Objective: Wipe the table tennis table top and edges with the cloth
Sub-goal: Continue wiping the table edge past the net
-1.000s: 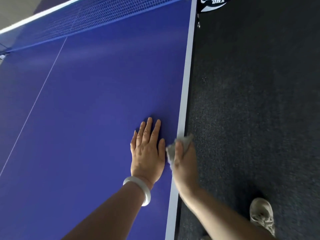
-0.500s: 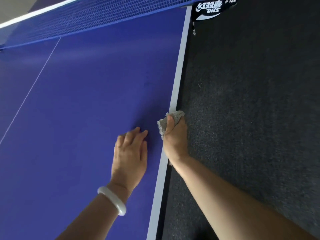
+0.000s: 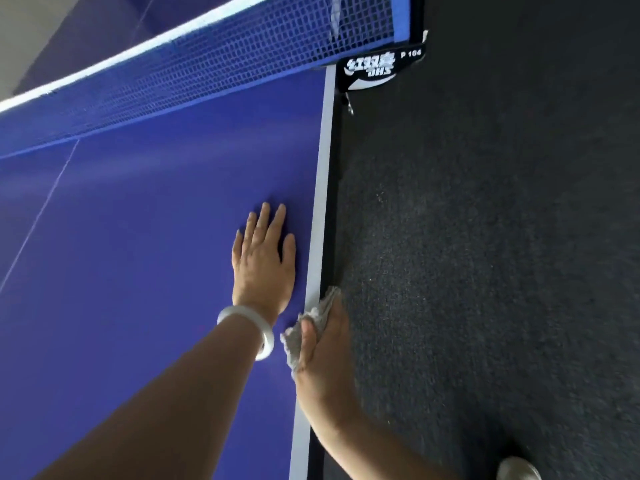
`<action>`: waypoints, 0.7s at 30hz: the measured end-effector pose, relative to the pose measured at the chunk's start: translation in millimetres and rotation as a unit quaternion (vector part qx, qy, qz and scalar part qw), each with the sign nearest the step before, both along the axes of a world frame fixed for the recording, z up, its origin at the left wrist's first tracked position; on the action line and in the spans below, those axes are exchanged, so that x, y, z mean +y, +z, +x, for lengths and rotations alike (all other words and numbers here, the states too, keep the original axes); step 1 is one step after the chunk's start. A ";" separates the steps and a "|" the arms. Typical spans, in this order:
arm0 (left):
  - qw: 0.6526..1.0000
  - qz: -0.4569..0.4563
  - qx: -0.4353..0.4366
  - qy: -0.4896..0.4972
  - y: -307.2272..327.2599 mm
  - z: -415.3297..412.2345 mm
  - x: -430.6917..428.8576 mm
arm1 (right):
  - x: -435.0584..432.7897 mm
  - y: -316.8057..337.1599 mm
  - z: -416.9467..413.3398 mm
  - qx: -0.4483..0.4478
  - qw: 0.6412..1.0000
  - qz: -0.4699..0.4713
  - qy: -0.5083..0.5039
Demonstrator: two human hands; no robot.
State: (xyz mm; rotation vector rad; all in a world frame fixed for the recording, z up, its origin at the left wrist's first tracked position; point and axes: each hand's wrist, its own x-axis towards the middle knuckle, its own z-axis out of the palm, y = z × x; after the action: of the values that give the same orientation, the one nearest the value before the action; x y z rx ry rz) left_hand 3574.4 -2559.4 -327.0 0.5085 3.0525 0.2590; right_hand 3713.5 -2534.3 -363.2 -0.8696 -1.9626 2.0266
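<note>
While the left hand (image 3: 263, 265) resettles flat, fingers straight, nearer the net (image 3: 207, 64), the right hand (image 3: 329, 344) grips the cloth (image 3: 317, 315) against the surface's (image 3: 138, 237) side edge, now level with the left wrist; edge-wiping continues.

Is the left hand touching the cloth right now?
Apart. The head view shows blue table top between the left hand, lying flat, and the cloth gripped by the right hand.

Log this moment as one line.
left hand: flat on table top | right hand: grips cloth against side edge | stage: edge wipe, short of net bracket
</note>
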 end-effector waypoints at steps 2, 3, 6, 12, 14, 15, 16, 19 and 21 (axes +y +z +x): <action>1.000 0.004 0.000 0.002 0.1 0.8 -1.8 | 6.9 -2.5 -14.5 0.006 1.000 -0.012 0.001; 1.000 0.004 -0.002 0.005 0.1 1.3 -1.7 | 13.6 -4.5 -27.5 0.008 1.000 -0.030 -0.002; 1.000 0.012 -0.007 0.008 0.2 2.8 -1.1 | 41.6 -6.9 -81.5 0.032 0.995 -0.091 -0.003; 1.000 0.013 -0.007 0.011 3.0 2.7 0.5 | 46.8 -8.0 -77.1 0.080 0.991 -0.095 -0.049; 1.000 0.015 -0.006 0.010 2.9 3.6 0.5 | 26.5 -9.9 -50.0 0.099 0.992 -0.037 -0.071; 1.000 0.015 -0.006 0.010 3.1 4.2 0.3 | 19.0 -12.0 -43.4 0.107 0.991 0.000 -0.085; 1.000 0.014 -0.005 0.009 3.2 4.1 0.5 | 19.0 -12.2 -46.5 0.113 0.989 0.007 -0.096; 1.000 0.018 -0.009 0.012 3.5 4.1 0.5 | 44.1 -6.5 -86.4 0.077 0.992 -0.074 -0.067; 1.000 0.012 -0.007 0.012 3.5 4.3 -0.2 | 69.2 -4.5 -121.2 0.060 0.989 -0.125 -0.044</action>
State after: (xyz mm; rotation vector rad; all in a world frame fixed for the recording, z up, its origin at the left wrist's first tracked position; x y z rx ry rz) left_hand 3578.7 -2559.5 -323.5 0.4700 3.0462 0.3007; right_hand 3592.3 -2465.1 -367.7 -0.8454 -1.6039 2.2480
